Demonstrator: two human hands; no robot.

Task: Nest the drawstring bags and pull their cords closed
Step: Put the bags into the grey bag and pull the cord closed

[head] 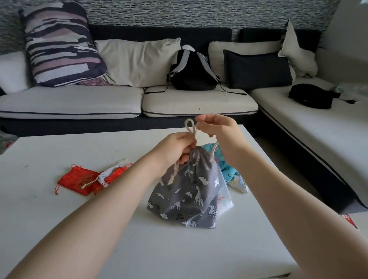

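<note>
A grey drawstring bag (188, 193) printed with white giraffes and clouds stands on the white table (142, 249), its mouth gathered tight. My left hand (175, 148) grips the bunched neck of the bag. Just above it, my right hand (219, 126) pinches the beige cord loop (190, 126), which is drawn upward. A second cord end hangs down the bag's front. Behind and to the right lies a turquoise patterned bag (228, 169), and a white bag (224, 201) shows from under the grey one. Small red pouches (78, 180) lie to the left.
A white and dark sofa (69, 103) runs along the far side and the right, holding cushions, a black backpack (192, 72) and a black pouch (312, 96). A red packet (349, 221) lies on the floor beside the table's right edge.
</note>
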